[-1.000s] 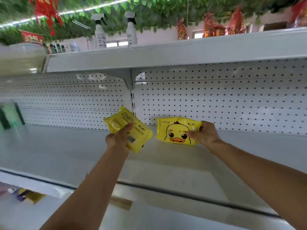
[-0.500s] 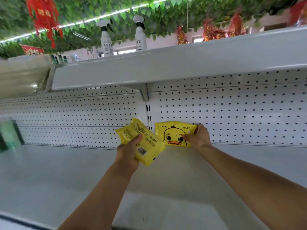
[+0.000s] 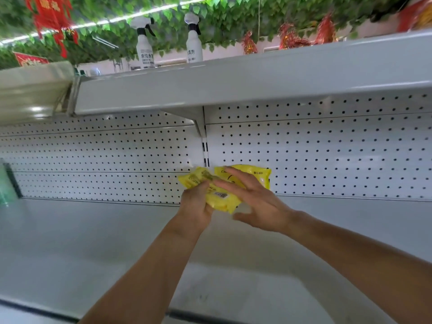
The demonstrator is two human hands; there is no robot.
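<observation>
A yellow wipes pack with a duck print stands upright against the white pegboard at the back of the grey shelf. My left hand grips a second yellow pack, barcode side towards me, just left of and in front of the standing one. My right hand has its fingers spread and straight, hovering beside the held pack and partly covering the standing pack. It holds nothing.
An upper shelf overhangs the work area, with two white spray bottles on top. A green item stands blurred at the far left. Leaf garlands and red decorations hang overhead.
My right hand let go of the duck pack, which now stands against the pegboard, and opened towards the left-hand pack. My left hand carried its pack rightward, closer to the standing one.
</observation>
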